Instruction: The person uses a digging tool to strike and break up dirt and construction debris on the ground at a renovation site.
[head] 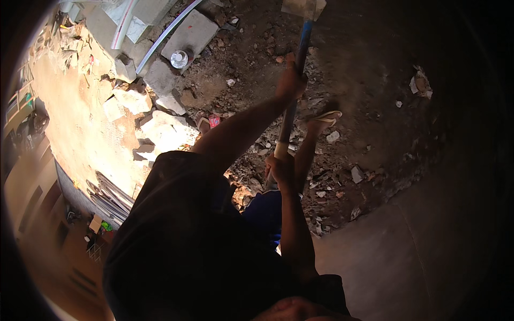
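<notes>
Both my hands grip the pole (294,105) of a long-handled tool, seemingly a shovel, which slants up through the picture. My left hand (290,82) is closed around the upper stretch, below a blue band near the head. Lower down, close to my body, my right hand (281,170) holds the shaft just under a pale section. A flat, light blade (304,9) is at the far end, partly cut off by the top edge. Beneath the tool lies dark soil with broken rubble (257,72). My sandalled foot (327,118) stands right of the pole.
Concrete blocks (192,34) lie at upper left, with a clear plastic bottle (179,59) on one. A pale hose (166,36) runs beside them. Broken slabs (164,128) lie in sunlight, and coiled pipes (108,192) rest farther left. A smooth surface (369,248) borders the soil at lower right.
</notes>
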The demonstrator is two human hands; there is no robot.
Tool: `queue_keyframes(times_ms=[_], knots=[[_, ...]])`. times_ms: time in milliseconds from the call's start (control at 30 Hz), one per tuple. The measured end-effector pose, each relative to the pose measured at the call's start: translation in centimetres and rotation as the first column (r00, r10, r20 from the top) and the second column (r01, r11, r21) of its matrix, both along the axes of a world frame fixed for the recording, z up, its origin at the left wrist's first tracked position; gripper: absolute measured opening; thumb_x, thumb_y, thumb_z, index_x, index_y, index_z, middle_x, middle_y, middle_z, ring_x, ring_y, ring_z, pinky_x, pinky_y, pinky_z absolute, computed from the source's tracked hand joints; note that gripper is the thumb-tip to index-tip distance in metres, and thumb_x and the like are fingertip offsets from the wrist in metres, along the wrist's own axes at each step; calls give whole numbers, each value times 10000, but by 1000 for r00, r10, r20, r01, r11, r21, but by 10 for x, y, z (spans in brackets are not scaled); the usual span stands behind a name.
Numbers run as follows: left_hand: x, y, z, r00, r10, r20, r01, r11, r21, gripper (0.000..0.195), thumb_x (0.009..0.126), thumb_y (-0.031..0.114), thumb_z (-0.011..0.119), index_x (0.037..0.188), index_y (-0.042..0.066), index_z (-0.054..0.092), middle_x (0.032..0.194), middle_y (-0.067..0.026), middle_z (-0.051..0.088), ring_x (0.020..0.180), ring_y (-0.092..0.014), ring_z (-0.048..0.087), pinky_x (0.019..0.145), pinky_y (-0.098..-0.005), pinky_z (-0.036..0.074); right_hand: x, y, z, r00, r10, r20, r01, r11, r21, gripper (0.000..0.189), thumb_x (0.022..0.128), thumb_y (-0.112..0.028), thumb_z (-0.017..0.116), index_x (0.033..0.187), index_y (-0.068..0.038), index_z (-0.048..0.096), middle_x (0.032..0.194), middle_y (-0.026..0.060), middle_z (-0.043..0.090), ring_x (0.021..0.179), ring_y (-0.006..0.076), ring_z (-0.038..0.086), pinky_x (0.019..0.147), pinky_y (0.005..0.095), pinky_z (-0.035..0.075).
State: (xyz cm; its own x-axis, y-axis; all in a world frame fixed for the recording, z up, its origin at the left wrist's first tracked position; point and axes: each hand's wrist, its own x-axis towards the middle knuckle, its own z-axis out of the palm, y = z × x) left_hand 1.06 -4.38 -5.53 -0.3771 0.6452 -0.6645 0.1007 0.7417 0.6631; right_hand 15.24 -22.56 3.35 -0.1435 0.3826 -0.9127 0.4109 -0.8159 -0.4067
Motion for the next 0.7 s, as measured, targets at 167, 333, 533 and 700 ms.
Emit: queue_keyframes(times_ms=[167,333,533,700], knots=[[60,-113,-8,990,-79,119,101,976,-192,314,853,119,552,1083,-60,438,933,-313,632,895,-472,647,728,-536,513,58,-108,5,995,-17,94,37,976,-216,109,782,-80,661,719,-41,582,619,45,577,513,166,590,498,321,469],[122,-230,15,946,26,322,152,843,-516,389,858,120,546,1183,-37,399,971,-308,642,976,-467,640,835,-522,508,122,-225,100,972,109,209,-19,920,-392,89,755,-98,696,735,-60,618,630,24,591,532,143,590,512,294,465],[138,-335,8,972,95,213,74,742,-666,399,827,156,585,1141,-44,443,996,-314,633,959,-458,649,832,-508,515,135,-251,138,920,258,295,-206,959,-196,81,745,-89,700,766,-56,629,629,25,598,529,134,592,504,288,467],[67,-249,26,947,269,174,-151,853,-500,408,838,193,611,1107,-39,411,919,-298,641,846,-433,674,703,-505,530,117,-205,98,901,338,272,-383,913,136,90,737,-81,703,792,-53,638,629,25,603,527,127,593,498,283,469]])
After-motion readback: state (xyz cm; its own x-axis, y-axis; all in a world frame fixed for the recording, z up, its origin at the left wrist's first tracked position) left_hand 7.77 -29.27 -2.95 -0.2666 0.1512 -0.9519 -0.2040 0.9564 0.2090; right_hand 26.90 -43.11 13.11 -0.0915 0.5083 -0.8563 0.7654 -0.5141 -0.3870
